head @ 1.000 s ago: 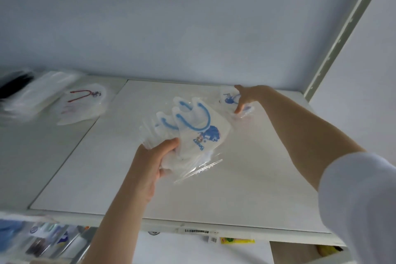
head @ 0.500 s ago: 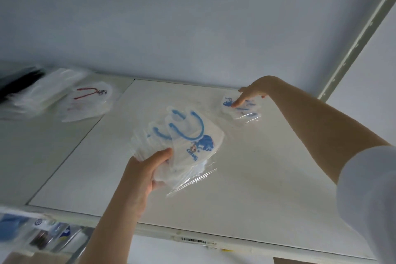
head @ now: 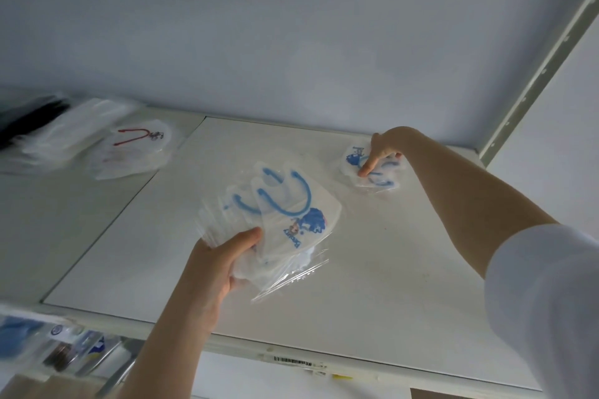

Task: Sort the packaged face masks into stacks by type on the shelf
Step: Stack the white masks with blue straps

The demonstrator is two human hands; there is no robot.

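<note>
My left hand grips a fanned bundle of clear-wrapped white masks with blue ear loops above the middle of the white shelf. Far right at the back, my right hand presses its fingertips on a blue-loop mask packet that lies flat on the shelf. To the left lies a packet with a red ear loop, and beyond it a pile of plain white packets with a dark packet at the edge.
A slanted white shelf upright stands at the right, and a blue-grey wall runs behind. The shelf's front lip carries a barcode label. Blurred packaged goods sit on the level below at the lower left.
My right hand has settled its fingers down on the blue-loop packet at the back right. The view has shifted slightly; my left hand still holds the bundle in about the same place.
</note>
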